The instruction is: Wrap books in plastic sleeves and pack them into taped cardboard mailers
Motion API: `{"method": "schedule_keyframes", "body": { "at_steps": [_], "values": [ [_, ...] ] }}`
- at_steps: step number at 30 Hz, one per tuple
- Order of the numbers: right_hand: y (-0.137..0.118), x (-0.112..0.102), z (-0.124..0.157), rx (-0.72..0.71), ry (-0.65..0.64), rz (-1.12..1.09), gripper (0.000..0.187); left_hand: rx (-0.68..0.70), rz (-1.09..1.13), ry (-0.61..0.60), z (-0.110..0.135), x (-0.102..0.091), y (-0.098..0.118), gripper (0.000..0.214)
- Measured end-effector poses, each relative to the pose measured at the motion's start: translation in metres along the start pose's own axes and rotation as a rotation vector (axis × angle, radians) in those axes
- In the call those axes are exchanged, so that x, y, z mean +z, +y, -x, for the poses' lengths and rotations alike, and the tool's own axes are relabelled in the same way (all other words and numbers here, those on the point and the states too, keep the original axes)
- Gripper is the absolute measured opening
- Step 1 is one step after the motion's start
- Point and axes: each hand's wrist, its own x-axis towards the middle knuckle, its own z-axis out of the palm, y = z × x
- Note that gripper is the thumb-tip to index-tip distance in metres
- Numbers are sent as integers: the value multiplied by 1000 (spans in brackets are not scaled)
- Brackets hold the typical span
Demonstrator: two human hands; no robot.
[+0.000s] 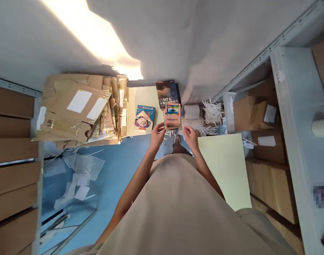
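Observation:
A small stack of books with a pink cover (172, 118) lies near the front edge of the table, a colourful picture on its top cover. My left hand (158, 136) is just left of the stack, its fingers loosely bent and apart; the fingertips come close to the stack's lower left corner, and I cannot tell if they touch. To the right of the stack is my right hand (191, 137), fingers bent and spread a little, with no object visible in it. Behind the stack lies a dark-covered book (165, 89). A blue book (145, 117) lies flat farther left.
Flattened cardboard boxes (79, 102) pile up at the left of the table (134, 95). A white roll (192, 111) and shredded paper strips (212, 111) are at the right. A pale board (224, 166) stands beside me. Shelves with cartons (273, 180) flank both sides; scraps (82, 193) litter the floor.

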Motion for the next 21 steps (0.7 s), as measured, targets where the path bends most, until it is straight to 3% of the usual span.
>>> {"method": "schedule_keyframes", "body": {
  "at_steps": [5, 9, 16, 19, 21],
  "values": [
    [-16, 23, -77, 15, -166, 147, 50, -97, -73, 85, -48, 12, 12, 56],
    [-18, 31, -110, -35, -211, 275, 37, -109, -58, 44, -65, 19, 7, 55],
    [-10, 36, -118, 37, -266, 384, 43, -83, -47, -72, -70, 7, -2, 44],
    [-18, 40, -111, 47, -224, 389, 51, -95, -93, -88, -84, -12, -7, 40],
    [-32, 48, -104, -7, -120, 399, 57, -125, -193, 3, -99, -36, -13, 41]
  ]
}}
